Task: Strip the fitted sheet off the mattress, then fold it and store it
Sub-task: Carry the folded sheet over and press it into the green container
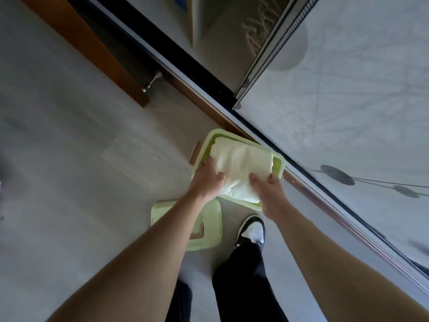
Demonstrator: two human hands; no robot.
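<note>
The folded pale cream fitted sheet (239,166) lies in a light green plastic box (278,161) on the floor beside the sliding wardrobe. My left hand (207,180) holds the sheet's near left edge, thumb on top and fingers down at its side. My right hand (269,194) holds the near right edge, thumb on top and fingers curled round the fold. The bundle fills most of the box and hides its bottom.
The box's green lid (204,226) lies flat on the floor under my left forearm. My right foot in a black-and-white shoe (251,230) stands just before the box. A frosted sliding wardrobe door (348,101) runs along the right; a wooden door (76,40) with a metal stopper (152,83) stands far left.
</note>
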